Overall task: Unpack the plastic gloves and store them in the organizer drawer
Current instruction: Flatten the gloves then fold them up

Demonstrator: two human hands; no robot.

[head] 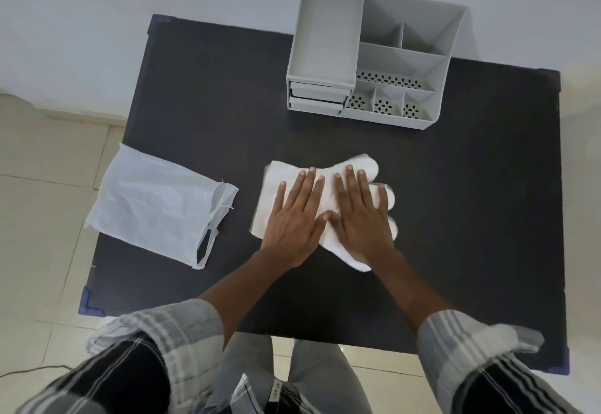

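Note:
A flat stack of white plastic gloves (279,174) lies in the middle of the black table (455,202), its fingers pointing right. My left hand (294,218) rests palm down on the stack's left part, fingers spread. My right hand (361,215) lies flat beside it on the right part, thumbs nearly touching. Neither hand grips anything. The empty translucent package bag (156,205) lies to the left, its torn mouth facing the gloves. The grey organizer (374,56) stands at the table's far edge, with its small drawers (315,98) at the lower left front, pushed in.
The organizer has several open compartments on top and perforated trays at its front right. The table has blue corner guards (87,301). Tiled floor surrounds the table, and a white wall stands behind it. My legs are at the near edge.

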